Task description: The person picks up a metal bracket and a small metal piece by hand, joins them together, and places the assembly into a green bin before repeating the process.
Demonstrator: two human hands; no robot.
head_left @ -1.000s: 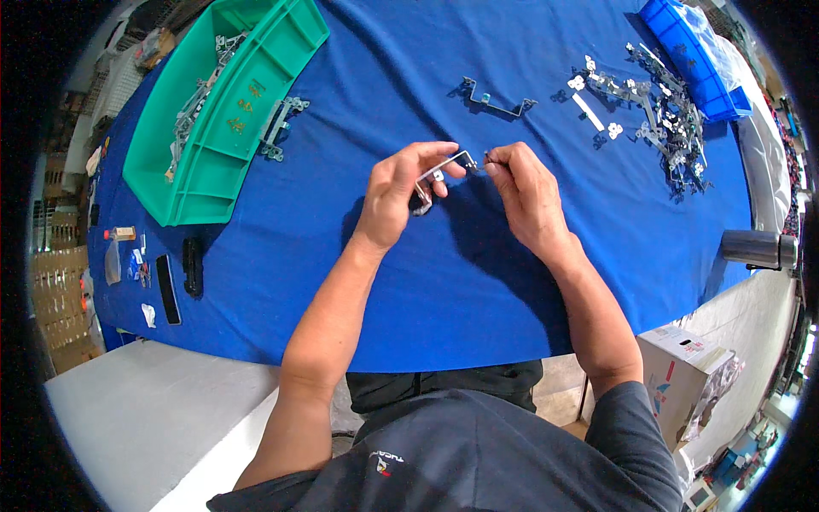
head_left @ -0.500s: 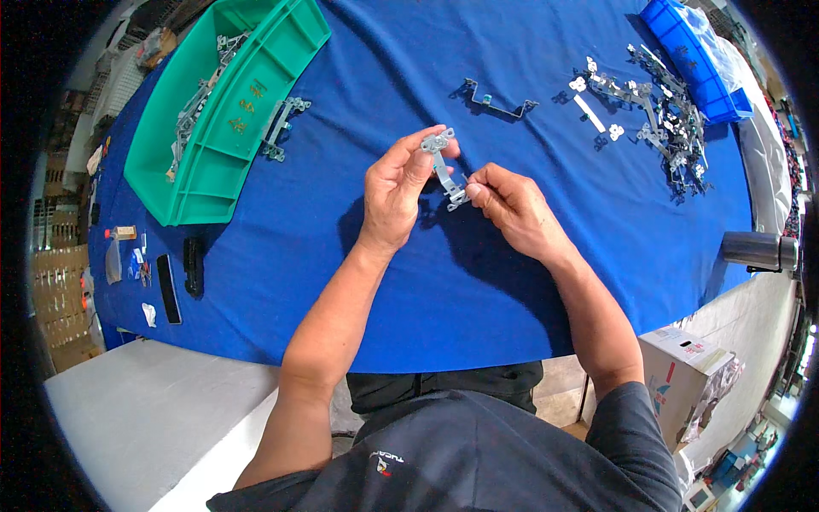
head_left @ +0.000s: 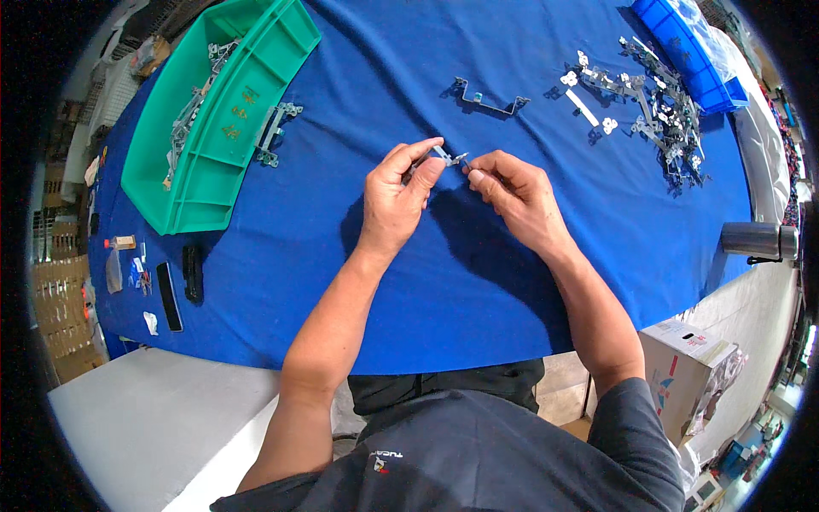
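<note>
Now that the metal bracket (head_left: pixel 451 160) has turned, the left hand (head_left: pixel 392 202) grips it; the right hand (head_left: pixel 520 196) pinches a small dark piece (head_left: pixel 467 169).

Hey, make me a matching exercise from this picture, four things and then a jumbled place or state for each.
1. Left hand
2. Green bin
3. Blue bin
4. Phone

A. Far right of the cloth
B. Near left of the cloth
C. Grips a metal bracket
D. Far left, holding metal parts

Pairs: 1-C, 2-D, 3-A, 4-B
</note>
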